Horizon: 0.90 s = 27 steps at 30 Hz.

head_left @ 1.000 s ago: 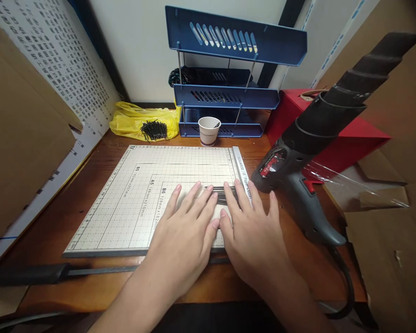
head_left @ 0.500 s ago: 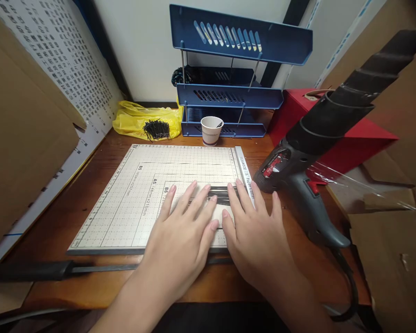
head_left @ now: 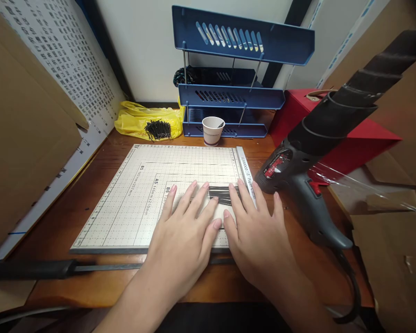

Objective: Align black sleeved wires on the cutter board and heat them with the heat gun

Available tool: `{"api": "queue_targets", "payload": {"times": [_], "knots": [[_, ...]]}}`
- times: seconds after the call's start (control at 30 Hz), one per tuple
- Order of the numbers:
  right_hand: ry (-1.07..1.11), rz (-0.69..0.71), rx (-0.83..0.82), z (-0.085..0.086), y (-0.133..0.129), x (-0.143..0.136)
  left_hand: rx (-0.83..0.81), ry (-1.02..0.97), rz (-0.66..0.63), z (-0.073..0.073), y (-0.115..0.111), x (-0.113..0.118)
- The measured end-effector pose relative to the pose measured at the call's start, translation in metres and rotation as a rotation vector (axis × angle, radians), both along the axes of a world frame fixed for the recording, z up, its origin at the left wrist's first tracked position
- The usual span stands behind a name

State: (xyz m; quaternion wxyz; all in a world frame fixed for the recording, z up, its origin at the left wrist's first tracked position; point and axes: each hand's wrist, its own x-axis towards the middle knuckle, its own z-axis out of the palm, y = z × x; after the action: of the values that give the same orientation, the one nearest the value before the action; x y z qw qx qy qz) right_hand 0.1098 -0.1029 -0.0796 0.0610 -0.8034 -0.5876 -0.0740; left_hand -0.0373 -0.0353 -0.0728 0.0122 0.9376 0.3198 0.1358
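Note:
Both hands lie palm down with fingers spread over the lower right part of a cream paper cutter board (head_left: pixel 125 203). My left hand (head_left: pixel 183 231) has its fingertips at the left ends of several thin black strips (head_left: pixel 223 194). My right hand (head_left: pixel 260 231) rests its fingers over the right ends of those strips, near the board's metal edge. The strips lie roughly side by side between the two hands. Neither hand grips anything. What lies beneath the palms is hidden.
A heat gun (head_left: pixel 308 185) stands at the right, before a red box (head_left: pixel 353 138). Behind the board are a paper cup (head_left: pixel 212 134), a blue tray rack (head_left: pixel 229 95) and black pieces (head_left: pixel 159 130) on a yellow bag (head_left: pixel 131 120). The cutter's black handle (head_left: pixel 31 269) lies front left.
The whole view has shifted slightly, with things appearing a little further right. Both hands keep nearly the same pose over the strips.

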Motion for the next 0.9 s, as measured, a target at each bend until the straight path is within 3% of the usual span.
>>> {"api": "queue_targets", "payload": {"times": [0.37, 0.9], "knots": [[0.014, 0.004, -0.008, 0.0001, -0.0008, -0.0005, -0.063, 0.016, 0.02, 0.0014, -0.0001, 0.0025], [0.02, -0.011, -0.023, 0.0008, 0.0007, -0.0007, 0.024, -0.004, 0.02, -0.0023, -0.0027, -0.0043]]}}
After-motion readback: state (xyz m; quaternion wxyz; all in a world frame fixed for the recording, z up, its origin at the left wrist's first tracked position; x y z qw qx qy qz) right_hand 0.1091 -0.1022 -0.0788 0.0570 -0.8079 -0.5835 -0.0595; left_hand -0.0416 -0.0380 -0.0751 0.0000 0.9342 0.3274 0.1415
